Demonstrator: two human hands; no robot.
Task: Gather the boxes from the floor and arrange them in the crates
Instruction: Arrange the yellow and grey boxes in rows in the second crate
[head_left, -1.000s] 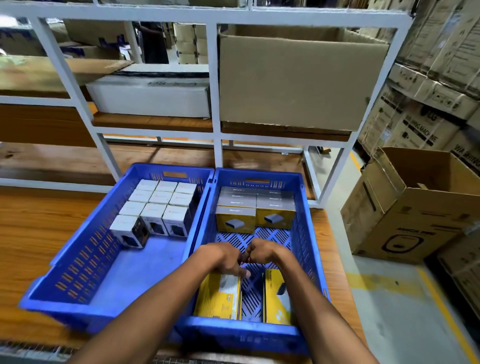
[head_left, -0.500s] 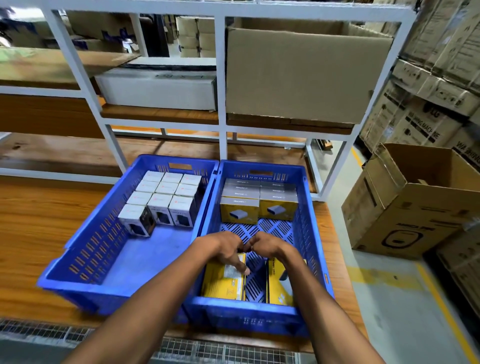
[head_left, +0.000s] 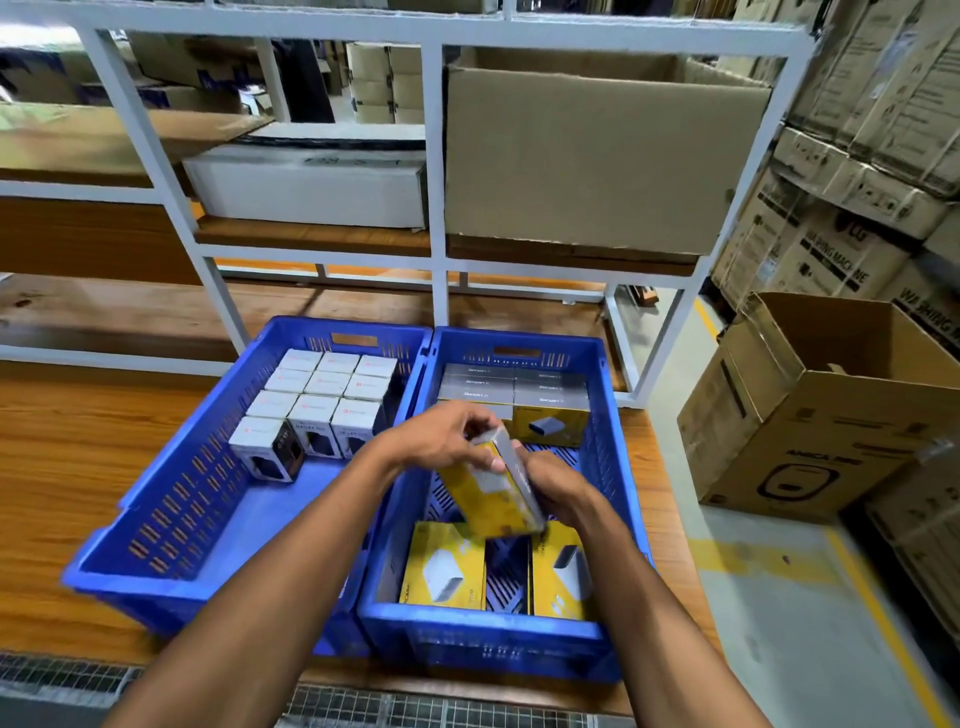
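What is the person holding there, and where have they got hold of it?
A yellow box, tilted above the right crate: left hand grips its upper end, right hand its right side.

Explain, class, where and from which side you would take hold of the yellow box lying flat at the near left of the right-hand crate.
Judging by its pose, grip the near-left yellow box across its two long edges, coming straight down from above. It lies flat on the right crate floor, broad face up; the open floor on its right leaves room for fingers.
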